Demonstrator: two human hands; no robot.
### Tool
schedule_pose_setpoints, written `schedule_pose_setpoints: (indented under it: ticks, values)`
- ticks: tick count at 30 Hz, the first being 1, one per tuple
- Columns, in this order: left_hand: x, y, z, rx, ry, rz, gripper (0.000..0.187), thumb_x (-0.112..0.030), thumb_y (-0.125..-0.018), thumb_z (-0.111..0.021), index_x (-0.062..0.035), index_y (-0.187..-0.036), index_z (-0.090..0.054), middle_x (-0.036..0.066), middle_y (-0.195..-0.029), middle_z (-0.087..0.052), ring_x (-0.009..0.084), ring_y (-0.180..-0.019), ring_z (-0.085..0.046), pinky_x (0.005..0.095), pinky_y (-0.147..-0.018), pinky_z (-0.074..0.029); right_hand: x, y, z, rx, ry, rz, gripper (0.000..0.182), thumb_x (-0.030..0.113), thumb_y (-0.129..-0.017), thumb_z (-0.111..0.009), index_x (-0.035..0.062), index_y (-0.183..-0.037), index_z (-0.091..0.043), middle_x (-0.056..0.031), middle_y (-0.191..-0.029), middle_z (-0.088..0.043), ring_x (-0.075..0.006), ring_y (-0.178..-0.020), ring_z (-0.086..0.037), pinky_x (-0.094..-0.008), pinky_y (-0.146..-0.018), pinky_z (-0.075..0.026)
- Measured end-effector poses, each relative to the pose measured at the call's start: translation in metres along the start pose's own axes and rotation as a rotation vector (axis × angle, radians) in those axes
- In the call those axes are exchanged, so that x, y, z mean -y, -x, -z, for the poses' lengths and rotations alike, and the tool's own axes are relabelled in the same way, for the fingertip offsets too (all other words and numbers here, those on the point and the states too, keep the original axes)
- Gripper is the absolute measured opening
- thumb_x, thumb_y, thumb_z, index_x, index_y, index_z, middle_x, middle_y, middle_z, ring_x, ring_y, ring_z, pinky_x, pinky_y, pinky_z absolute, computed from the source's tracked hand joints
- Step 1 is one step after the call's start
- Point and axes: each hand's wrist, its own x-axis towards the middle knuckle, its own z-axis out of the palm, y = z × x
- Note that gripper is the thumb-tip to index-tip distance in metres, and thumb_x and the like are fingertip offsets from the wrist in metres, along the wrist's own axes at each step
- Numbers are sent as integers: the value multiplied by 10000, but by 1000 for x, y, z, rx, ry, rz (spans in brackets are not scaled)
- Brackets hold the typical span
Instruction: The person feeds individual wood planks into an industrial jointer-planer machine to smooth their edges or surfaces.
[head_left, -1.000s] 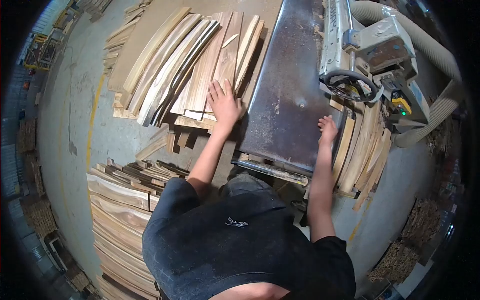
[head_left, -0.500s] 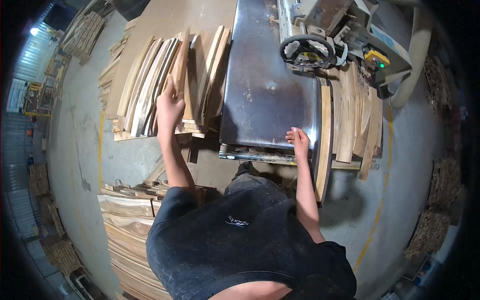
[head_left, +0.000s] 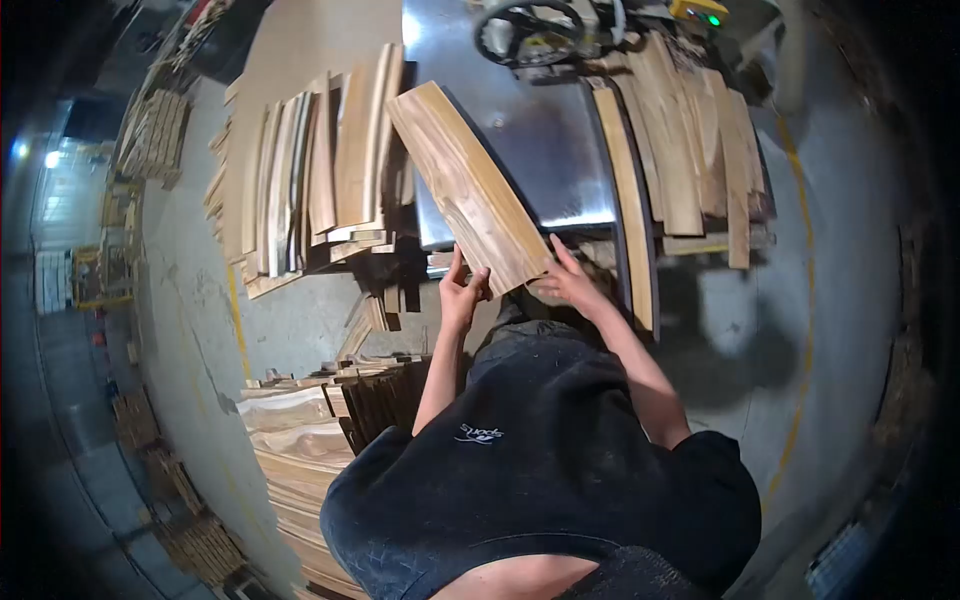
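Note:
A wide wooden board slants over the near part of the dark metal table, its near end close to my body. My left hand grips the board's left edge near that end, thumb on top. At the near right corner, my right hand holds the board with its fingers along the edge. Left of the board, several planks stand on edge side by side. A long narrow strip lies along the table's right edge.
A black handwheel belongs to the machine at the top. More boards lie to the right of the table. A large stack of boards is at the lower left. Yellow lines run along the floor.
My left hand has come from the upright planks to the middle and now holds a board. My right hand has taken hold of the same board. The view has shifted.

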Motion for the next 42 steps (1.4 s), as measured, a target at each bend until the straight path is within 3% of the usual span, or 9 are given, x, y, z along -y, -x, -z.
schedule_pose_setpoints:
  ticks: [10, 13, 16, 20, 23, 27, 28, 36, 42]
  values:
    - [52, -20, -37, 509, -574, -144, 1290, -101, -717, -864, -94, -1548, 123, 235, -1543, -331, 265, -1192, -576, 337, -943, -489, -58, 41, 40, -318, -153, 79, 522, 206, -1009, -554, 106, -1438, -273, -126, -1257, -558, -224, -898, -712, -258, -657, -543]
    - [43, -37, -50, 469, -756, -482, 1347, -135, -641, -908, -71, -1548, 85, 277, -1446, -445, 304, -1148, -625, 339, -906, -507, -57, 39, 36, -441, -307, 76, 342, 301, -1007, -560, 57, -1202, -419, -112, -1069, -629, -238, -868, -709, -278, -628, -534]
    - [9, -58, -65, 613, -789, -62, 1333, -192, -646, -911, 13, -1533, 62, 301, -1124, -643, 348, -1003, -664, 378, -853, -517, -50, 28, 38, -429, -410, 29, 379, 385, -1011, -530, 58, -1185, -451, -96, -939, -643, -228, -833, -698, -283, -601, -516]
    - [-2, -93, -88, 630, -855, -101, 1273, -113, -664, -864, 68, -1512, 68, 221, -851, -655, 294, -773, -670, 369, -682, -530, -26, 11, 36, -507, -352, -84, 536, 558, -1012, -397, 100, -781, -552, -13, -586, -536, -137, -471, -537, -242, -407, -350]
    - [16, -126, -91, 540, -1005, -302, 1289, -120, -653, -867, 69, -1509, 78, 230, -877, -653, 307, -771, -678, 367, -658, -535, -7, -16, 46, -488, -460, -92, 513, 576, -993, -438, 121, -777, -536, 18, -563, -459, -127, -448, -464, -245, -376, -298]
    - [-46, -148, -102, 613, -845, 41, 1317, -161, -623, -879, 60, -1511, 68, 285, -1040, -657, 383, -931, -676, 401, -787, -530, 31, -54, 45, -588, -519, -141, 478, 554, -994, -459, 117, -815, -530, 31, -563, -409, -117, -437, -412, -238, -368, -278]
    - [-25, -161, -98, 503, -842, -405, 1298, -191, -617, -877, 57, -1514, 28, 304, -1027, -659, 416, -958, -664, 437, -823, -521, 37, -63, 46, -600, -496, -117, 466, 552, -993, -463, 120, -829, -523, 40, -567, -401, -103, -435, -410, -227, -358, -275]
    - [-72, -225, -80, 528, -739, -141, 1126, -295, -629, -875, 3, -1508, -238, 241, -901, -680, 378, -840, -680, 422, -753, -531, 92, -120, 79, -499, -510, -132, 481, 607, -943, -516, 139, -844, -558, 60, -572, -415, -83, -448, -412, -219, -350, -295]
    - [-108, -251, 3, 52, -642, -913, 539, -222, -773, -808, -39, -1246, -627, 192, -1125, -656, 334, -1049, -626, 394, -909, -497, 129, -155, 75, -616, -414, -115, 486, 613, -946, -498, 141, -848, -562, 69, -597, -444, -73, -481, -446, -215, -365, -316]
